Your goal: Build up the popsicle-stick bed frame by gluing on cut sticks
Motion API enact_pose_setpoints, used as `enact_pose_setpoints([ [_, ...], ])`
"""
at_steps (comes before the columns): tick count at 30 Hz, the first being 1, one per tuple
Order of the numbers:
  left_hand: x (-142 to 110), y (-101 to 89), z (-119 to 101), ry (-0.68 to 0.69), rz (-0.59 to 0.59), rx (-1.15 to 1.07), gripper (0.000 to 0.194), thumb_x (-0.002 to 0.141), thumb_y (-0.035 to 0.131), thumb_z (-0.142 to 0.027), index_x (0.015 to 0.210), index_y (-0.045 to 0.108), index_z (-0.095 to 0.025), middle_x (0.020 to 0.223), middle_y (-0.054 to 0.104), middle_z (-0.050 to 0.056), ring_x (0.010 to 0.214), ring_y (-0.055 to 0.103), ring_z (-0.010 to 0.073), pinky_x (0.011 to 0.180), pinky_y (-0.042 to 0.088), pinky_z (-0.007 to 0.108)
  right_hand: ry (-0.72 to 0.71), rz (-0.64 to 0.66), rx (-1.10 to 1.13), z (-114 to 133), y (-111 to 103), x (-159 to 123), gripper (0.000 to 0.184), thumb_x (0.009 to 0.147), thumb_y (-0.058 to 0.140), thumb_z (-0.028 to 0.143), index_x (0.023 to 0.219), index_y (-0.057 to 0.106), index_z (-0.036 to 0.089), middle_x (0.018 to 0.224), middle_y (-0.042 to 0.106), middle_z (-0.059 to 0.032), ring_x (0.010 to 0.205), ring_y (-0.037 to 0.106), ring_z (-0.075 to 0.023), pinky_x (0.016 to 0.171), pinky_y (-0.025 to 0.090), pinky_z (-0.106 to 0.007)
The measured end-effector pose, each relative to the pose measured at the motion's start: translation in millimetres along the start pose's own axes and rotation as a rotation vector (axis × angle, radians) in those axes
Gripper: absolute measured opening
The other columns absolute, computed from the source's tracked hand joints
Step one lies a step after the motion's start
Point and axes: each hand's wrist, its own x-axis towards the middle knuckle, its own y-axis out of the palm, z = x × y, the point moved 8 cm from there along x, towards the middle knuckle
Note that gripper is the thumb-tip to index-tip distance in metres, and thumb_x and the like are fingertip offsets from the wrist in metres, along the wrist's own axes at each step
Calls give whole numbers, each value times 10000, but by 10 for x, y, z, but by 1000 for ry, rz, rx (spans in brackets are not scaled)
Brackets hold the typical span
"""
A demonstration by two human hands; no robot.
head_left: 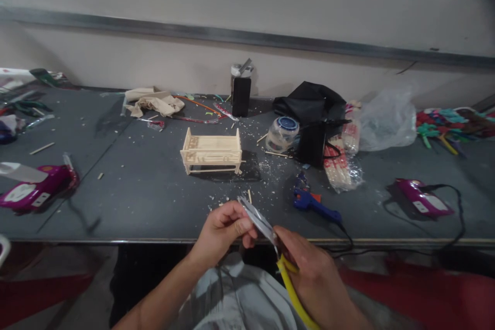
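Observation:
My right hand (309, 263) is closed around the yellow handle of a pair of scissors (262, 224) at the table's front edge. The metal blades point up and to the left. Close by, my left hand (230, 227) is pinched at the blades, thumb against fingers; anything small between them cannot be made out. Beyond both hands stands a small model bed-like frame (212, 149) built of pale wooden sticks. A short loose stick (249, 196) lies just past the blade tips.
A blue glue gun (315, 206) lies at right, its cord running over the edge. Farther back are a clear jar (282, 134), a black cup (312, 144), bagged sticks (340, 165) and a black box (241, 96). Purple power strips (423, 198) sit at both sides. Crumbs dot the tabletop.

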Motion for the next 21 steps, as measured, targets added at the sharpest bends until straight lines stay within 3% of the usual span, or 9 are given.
enact_pose_setpoints([
  [4,-35,-15,76,-51,3,-84,264,844,621,-302,1060,598,-152,709,686,33,530,609,115,582,508,275,201,-36,-198,-344,-63,92,346,819,457,191,1147,565,216,850,693,-45,694,671,-199,576,505,-284],
  [6,-49,-18,107,-85,-30,-121,274,835,631,-296,1065,613,-147,744,688,42,570,628,127,625,521,301,257,-41,-272,-467,-58,155,391,824,479,252,1201,548,175,846,695,-68,696,674,-218,575,508,-305],
  [11,-59,17,125,-139,-96,-135,193,799,671,-300,869,624,-126,726,679,39,572,630,125,610,502,270,162,-40,-219,-341,50,304,494,839,502,264,1318,460,153,1043,673,-117,886,655,-230,740,525,-356],
  [15,-91,5,74,-159,-107,-63,191,832,627,-320,857,563,-141,800,685,61,573,611,117,579,481,251,44,-176,-305,-254,-182,308,366,881,463,255,1224,550,163,1013,673,-119,951,613,-260,824,495,-414],
  [18,-121,-71,-1,-135,-127,7,181,843,609,-321,861,555,-149,917,663,77,666,599,123,610,483,255,51,-298,-406,-531,-463,260,431,853,429,183,1272,502,115,1073,643,-146,980,580,-275,878,463,-450],
  [21,-121,-153,-76,-67,-174,109,160,823,637,-306,860,581,-161,884,604,20,671,537,84,615,442,208,132,-195,-452,-973,-479,272,545,783,491,186,1302,446,25,1093,612,-194,1014,561,-308,887,455,-467],
])
